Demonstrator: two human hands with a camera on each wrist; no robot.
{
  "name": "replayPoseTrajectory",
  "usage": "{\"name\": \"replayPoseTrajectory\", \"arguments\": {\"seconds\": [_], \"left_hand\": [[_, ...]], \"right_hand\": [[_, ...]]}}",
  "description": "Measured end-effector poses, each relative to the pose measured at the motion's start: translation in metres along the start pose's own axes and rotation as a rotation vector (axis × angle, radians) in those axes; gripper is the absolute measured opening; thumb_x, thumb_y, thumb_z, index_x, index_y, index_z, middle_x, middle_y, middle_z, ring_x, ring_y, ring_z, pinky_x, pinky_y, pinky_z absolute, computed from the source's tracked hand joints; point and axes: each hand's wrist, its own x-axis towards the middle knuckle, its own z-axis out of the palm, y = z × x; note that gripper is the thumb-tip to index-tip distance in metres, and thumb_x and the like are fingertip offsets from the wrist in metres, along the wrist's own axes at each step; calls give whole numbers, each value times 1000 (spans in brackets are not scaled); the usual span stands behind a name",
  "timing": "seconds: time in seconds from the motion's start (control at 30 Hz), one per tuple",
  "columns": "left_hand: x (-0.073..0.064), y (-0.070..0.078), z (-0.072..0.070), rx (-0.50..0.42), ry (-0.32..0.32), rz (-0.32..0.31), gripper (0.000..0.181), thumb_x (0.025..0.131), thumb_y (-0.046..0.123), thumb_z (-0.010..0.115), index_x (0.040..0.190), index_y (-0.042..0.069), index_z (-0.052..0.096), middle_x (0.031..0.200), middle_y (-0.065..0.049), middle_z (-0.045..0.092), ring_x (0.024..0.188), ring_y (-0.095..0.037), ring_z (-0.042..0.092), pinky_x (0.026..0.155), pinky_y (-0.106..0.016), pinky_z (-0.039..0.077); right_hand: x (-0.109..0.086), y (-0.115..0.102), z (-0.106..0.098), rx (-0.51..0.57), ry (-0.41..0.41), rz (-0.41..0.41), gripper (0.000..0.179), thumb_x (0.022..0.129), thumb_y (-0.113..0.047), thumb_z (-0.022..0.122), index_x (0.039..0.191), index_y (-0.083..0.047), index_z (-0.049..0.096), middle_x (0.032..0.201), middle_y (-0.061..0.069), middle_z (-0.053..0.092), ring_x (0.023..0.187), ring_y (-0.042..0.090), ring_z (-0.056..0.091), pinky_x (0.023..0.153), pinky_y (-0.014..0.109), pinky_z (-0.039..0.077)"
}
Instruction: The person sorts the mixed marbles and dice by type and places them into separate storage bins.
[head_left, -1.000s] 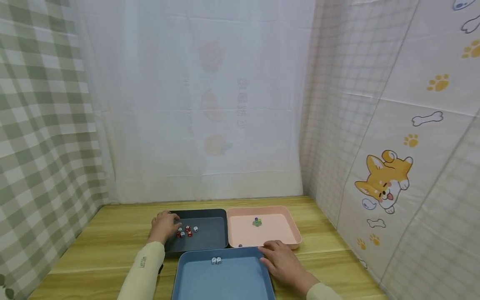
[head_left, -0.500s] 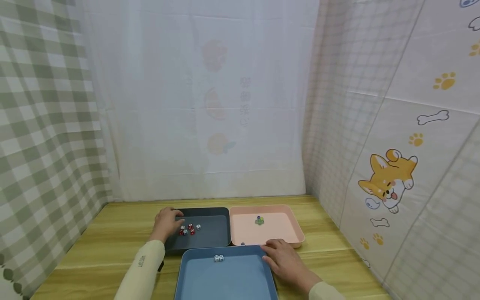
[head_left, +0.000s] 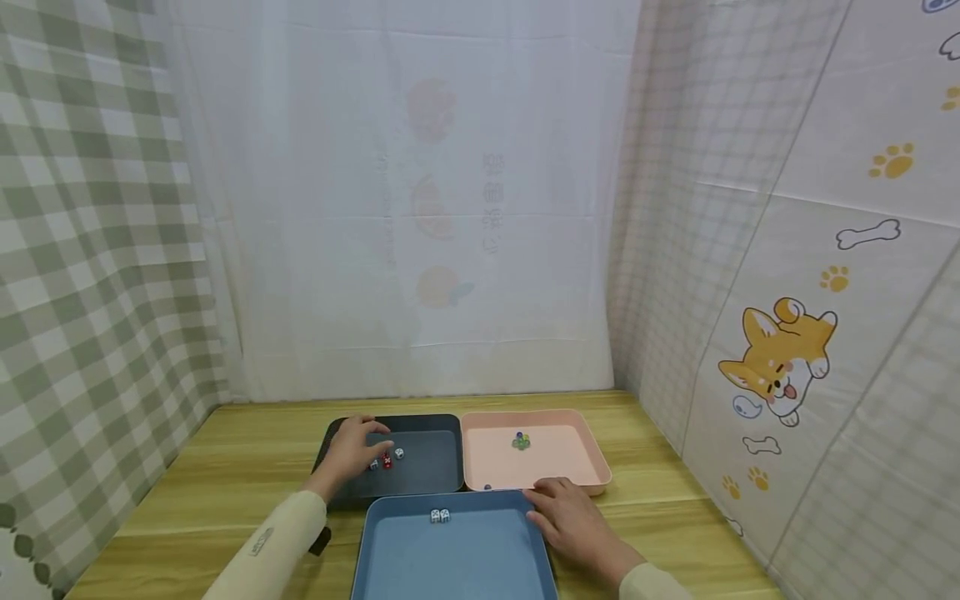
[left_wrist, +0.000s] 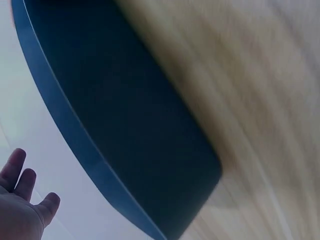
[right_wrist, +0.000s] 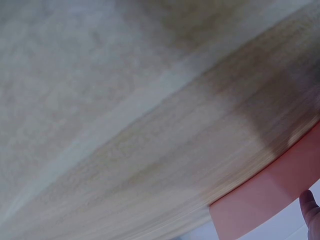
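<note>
My left hand (head_left: 354,447) hovers over the left half of a dark tray (head_left: 427,483), thumb and fingers apart. Below it lie small red and white dice; a white die (head_left: 399,453) and a red die (head_left: 387,461) show, while others are hidden by the hand. In the left wrist view the fingers (left_wrist: 25,185) are spread beyond the tray's wall (left_wrist: 130,115). My right hand (head_left: 573,521) rests at the far right corner of a blue tray (head_left: 457,558), its fingers loosely extended. Two white dice (head_left: 439,516) sit side by side near that tray's far edge.
A pink tray (head_left: 558,458) stands right of the dark one, holding a small cluster of green, yellow and blue pieces (head_left: 521,441). One dark bead-like piece (head_left: 487,487) lies by its near edge. Wood-patterned table (head_left: 187,500) surrounds the trays, with a white curtain (head_left: 315,250) behind.
My left hand has moved right, from the dark tray's left edge to above the dice, now covering some of them. The right hand stays in place. The head view has shifted slightly.
</note>
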Motion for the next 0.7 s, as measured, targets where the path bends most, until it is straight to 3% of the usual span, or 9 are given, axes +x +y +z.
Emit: {"name": "replayPoseTrajectory", "arguments": {"seconds": [0.2, 0.47, 0.7], "left_hand": [[-13, 12, 9, -100, -19, 53, 22, 90, 19, 74, 108, 7, 73, 134, -25, 52, 129, -48, 42, 101, -65, 37], [-32, 26, 19, -163, -48, 106, 21, 87, 21, 78, 105, 11, 74, 136, -23, 52, 121, -44, 48, 91, -58, 46], [-43, 33, 35, -133, -120, 162, 22, 84, 23, 80, 101, 10, 75, 133, -25, 53, 126, -48, 45, 99, -67, 36]], "right_hand": [[1, 1, -1, 10, -53, 37, 42, 102, -38, 52, 136, -16, 64, 129, 6, 59, 119, 27, 52, 102, 50, 43], [2, 2, 1, 0, -37, 28, 41, 101, -37, 54, 134, -15, 65, 128, 6, 60, 118, 27, 53, 101, 50, 44], [2, 2, 1, 5, -37, 26, 41, 102, -37, 53, 134, -15, 65, 129, 7, 60, 118, 27, 53, 101, 50, 44]]}}
